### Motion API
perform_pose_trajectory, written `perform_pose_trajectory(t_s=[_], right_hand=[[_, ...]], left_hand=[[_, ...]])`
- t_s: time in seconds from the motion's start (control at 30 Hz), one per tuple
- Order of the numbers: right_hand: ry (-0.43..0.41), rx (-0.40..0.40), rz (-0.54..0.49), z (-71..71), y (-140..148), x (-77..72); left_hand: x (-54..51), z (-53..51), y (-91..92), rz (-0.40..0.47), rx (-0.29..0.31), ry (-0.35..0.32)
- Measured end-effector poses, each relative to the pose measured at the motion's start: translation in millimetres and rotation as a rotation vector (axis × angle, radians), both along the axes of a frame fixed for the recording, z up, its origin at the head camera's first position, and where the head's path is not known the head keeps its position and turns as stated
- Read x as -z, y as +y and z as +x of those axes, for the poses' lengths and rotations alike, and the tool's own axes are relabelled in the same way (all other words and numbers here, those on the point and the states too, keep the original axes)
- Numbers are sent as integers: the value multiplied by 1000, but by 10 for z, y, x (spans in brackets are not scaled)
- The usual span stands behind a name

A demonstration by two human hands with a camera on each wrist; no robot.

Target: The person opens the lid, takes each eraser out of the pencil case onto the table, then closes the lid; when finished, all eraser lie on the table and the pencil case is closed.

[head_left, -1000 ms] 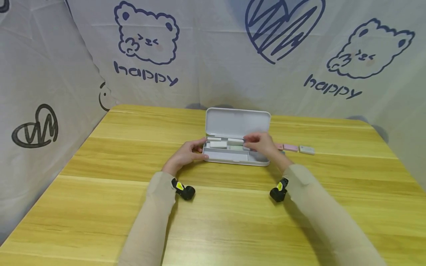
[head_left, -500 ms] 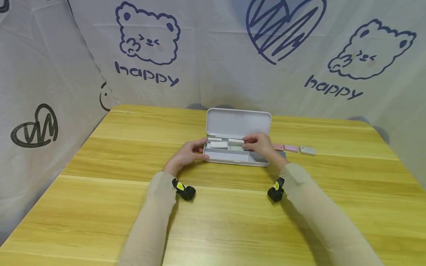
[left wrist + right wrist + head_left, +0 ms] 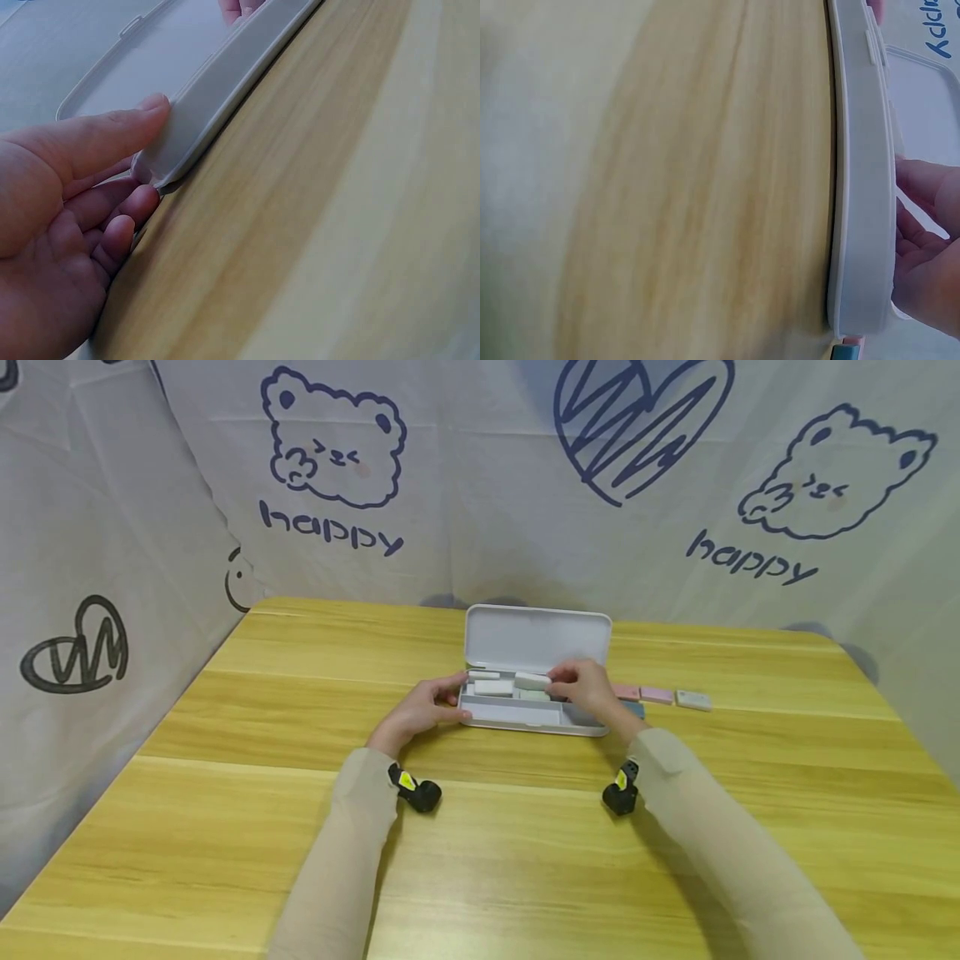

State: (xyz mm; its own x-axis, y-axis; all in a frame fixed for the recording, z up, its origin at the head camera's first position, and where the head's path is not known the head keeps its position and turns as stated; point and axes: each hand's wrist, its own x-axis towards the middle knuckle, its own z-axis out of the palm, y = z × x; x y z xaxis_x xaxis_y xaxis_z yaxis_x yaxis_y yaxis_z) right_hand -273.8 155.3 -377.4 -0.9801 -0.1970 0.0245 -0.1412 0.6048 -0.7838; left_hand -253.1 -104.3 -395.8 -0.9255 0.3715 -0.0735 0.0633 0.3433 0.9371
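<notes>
An open white case stands on the table with its lid raised at the back. Small white blocks lie in its rear section. My left hand grips the case's left end, thumb on the front wall, as the left wrist view also shows. Over the right part of the case, my right hand pinches a whitish block by its right end. In the right wrist view the case wall hides the fingertips of my right hand.
Right of the case, a pink block, a lilac block and a whitish block lie in a row on the wooden table. A blue-grey block sits by the case's right end. Behind hangs a printed cloth.
My right hand has shifted slightly left, and the blue-grey block shows more beside it. The whitish block at its fingertips is slightly tilted now. My left hand stays at the case's left end.
</notes>
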Motion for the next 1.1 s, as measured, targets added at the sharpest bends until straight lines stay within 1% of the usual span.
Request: perform_pose_trajectory(t_s=[0.1,0.2,0.37,0.5,0.7,0.93,1.1], right_hand=[[-33,18,-29,4,4,-10],[-49,29,-51,13,13,-28],[-38,58,-110,26,43,-51],[-26,80,-169,34,81,-66],[-29,97,-215,43,149,-78],[-54,110,-350,56,250,-58],[-74,108,-431,121,319,-106]], left_hand=[[10,-3,0,3,4,4],[13,-1,-5,9,9,5],[11,0,-10,18,11,5],[5,4,-13,7,10,6],[-5,14,-20,-1,5,7],[-4,26,-24,-4,4,4],[-10,41,-23,-1,7,3]])
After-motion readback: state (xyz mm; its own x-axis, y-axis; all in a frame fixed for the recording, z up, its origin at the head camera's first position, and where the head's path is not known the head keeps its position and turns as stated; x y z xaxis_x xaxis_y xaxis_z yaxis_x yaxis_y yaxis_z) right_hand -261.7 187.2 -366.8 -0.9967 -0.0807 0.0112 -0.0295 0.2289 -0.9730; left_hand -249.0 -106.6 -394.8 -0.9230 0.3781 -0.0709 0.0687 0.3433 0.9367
